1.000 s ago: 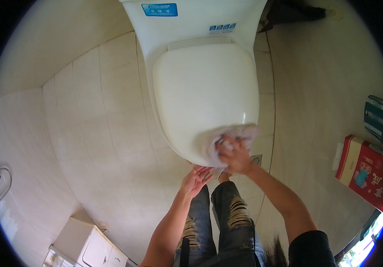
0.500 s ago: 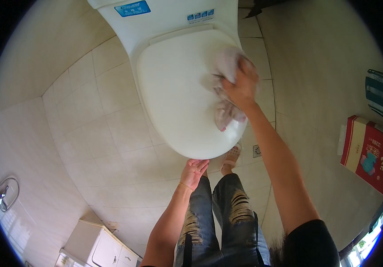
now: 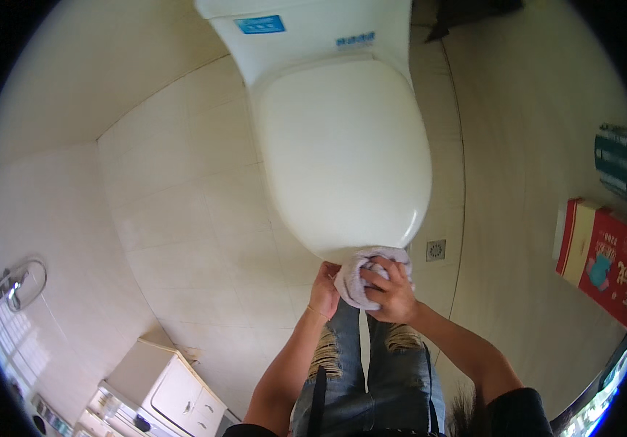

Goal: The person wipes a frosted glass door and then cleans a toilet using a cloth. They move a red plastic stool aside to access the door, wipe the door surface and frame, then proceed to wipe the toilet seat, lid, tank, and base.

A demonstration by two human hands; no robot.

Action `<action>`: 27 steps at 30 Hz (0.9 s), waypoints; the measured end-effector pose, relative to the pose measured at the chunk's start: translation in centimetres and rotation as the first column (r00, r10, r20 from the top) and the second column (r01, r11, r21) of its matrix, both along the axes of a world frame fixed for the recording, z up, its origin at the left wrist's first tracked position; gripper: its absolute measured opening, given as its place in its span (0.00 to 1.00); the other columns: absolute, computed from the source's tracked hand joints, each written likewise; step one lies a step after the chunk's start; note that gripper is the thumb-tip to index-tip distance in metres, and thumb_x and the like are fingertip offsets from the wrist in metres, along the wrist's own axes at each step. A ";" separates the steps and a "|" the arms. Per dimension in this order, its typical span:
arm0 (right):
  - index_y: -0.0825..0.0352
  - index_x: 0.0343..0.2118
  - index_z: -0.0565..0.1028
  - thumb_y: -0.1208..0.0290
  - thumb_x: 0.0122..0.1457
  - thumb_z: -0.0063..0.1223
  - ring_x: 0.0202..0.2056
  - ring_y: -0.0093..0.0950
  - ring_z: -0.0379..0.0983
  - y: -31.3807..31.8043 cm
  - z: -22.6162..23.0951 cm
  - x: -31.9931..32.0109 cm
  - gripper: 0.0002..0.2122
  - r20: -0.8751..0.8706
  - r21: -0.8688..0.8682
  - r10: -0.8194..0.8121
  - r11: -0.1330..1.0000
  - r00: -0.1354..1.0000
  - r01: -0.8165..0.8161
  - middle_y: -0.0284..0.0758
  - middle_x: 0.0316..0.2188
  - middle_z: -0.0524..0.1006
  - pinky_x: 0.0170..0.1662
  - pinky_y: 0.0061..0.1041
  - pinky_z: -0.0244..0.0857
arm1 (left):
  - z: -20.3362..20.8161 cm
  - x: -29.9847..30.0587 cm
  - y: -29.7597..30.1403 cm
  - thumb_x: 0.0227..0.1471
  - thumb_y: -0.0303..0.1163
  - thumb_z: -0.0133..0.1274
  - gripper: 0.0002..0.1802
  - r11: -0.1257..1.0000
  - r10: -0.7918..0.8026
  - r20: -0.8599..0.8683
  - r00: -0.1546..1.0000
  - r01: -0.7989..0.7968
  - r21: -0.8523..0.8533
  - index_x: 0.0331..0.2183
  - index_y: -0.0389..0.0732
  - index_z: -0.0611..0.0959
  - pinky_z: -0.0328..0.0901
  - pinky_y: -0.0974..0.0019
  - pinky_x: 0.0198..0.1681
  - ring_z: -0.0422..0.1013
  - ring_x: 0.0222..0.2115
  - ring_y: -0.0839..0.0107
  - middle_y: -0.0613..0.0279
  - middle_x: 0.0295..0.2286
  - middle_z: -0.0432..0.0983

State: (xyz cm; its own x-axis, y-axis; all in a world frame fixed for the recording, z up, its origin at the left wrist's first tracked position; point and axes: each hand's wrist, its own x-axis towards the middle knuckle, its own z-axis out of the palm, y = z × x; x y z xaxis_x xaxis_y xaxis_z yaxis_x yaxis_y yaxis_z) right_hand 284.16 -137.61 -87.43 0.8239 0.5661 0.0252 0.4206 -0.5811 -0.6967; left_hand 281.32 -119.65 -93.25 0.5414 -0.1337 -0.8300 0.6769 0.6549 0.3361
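At the front edge of the one closed toilet lid (image 3: 342, 153), your two hands meet on one cloth (image 3: 361, 273): right hand (image 3: 393, 295) clenched around it, left hand (image 3: 324, 291) touching its side.

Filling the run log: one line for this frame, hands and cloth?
right hand: grips crumpled cloth | left hand: touching cloth | cloth: at front rim of closed toilet lid | floor drain: right of rim

A small pale lilac-white terry cloth (image 3: 361, 275), crumpled into a loose wad, sits at the front rim of the glossy white oval toilet lid (image 3: 342, 153) (closed and lying flat). The cloth touches the lid's lowest front edge, its folds bunched and partly covered from both sides.
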 end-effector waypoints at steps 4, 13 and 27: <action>0.67 0.35 0.74 0.66 0.29 0.59 0.50 0.51 0.56 0.9 6.8 8.8 0.23 0.001 0.029 -0.194 0.981 0.981 0.194 0.45 0.48 0.64 0.51 0.51 0.51 | 2.5 -1.1 0.2 0.50 0.28 0.47 0.11 0.997 0.001 0.084 0.996 -0.008 0.082 0.38 0.42 0.68 0.63 0.63 0.46 0.67 0.41 0.70 0.62 0.36 0.68; 0.59 0.40 0.74 0.57 0.42 0.50 0.54 0.39 0.54 18.4 -4.0 33.2 0.20 -0.006 -0.584 -0.056 0.811 0.998 0.042 0.34 0.50 0.65 0.50 0.51 0.48 | 3.5 -0.4 -3.3 0.50 0.33 0.54 0.12 0.972 0.139 0.189 0.972 -0.170 0.162 0.34 0.40 0.70 0.64 0.70 0.42 0.69 0.34 0.75 0.64 0.30 0.72; 0.58 0.25 0.78 0.58 0.37 0.55 0.46 0.28 0.62 18.7 8.9 15.8 0.13 -0.278 -0.688 0.859 0.135 0.430 -0.713 0.26 0.30 0.74 0.48 0.43 0.48 | 8.7 1.3 0.3 0.42 0.36 0.40 0.16 0.556 0.392 -0.192 0.900 -0.398 -0.730 0.34 0.40 0.75 0.50 0.55 0.55 0.64 0.45 0.65 0.59 0.37 0.73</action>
